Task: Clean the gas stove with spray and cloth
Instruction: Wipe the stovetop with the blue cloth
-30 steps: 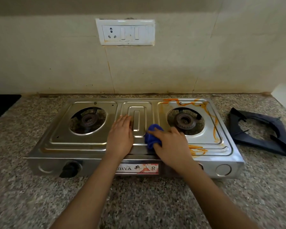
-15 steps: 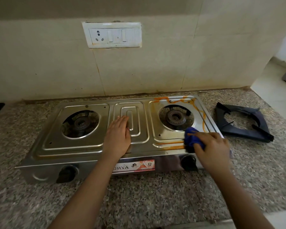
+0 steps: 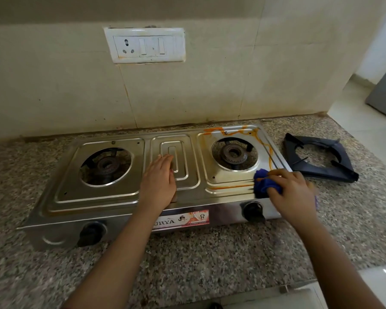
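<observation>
A two-burner steel gas stove (image 3: 112,197) stands on the granite counter, both burners bare of their pan supports. Orange stains (image 3: 256,134) streak the top around the right burner (image 3: 233,155) and along its front edge. My left hand (image 3: 158,182) lies flat on the stove's middle panel, fingers straight. My right hand (image 3: 292,192) grips a bunched blue cloth (image 3: 262,185) and presses it on the stove's front right corner, just past the right burner. No spray bottle is in view.
A black pan support (image 3: 321,160) lies on the granite counter (image 3: 187,264) right of the stove. Two black knobs (image 3: 253,211) stick out of the stove's front. A switch plate (image 3: 145,44) is on the tiled wall behind. The counter ends at right.
My right hand has carried the cloth from the stove's middle front to its front right corner. The orange smear at the front right is thinner. My left hand has stayed put.
</observation>
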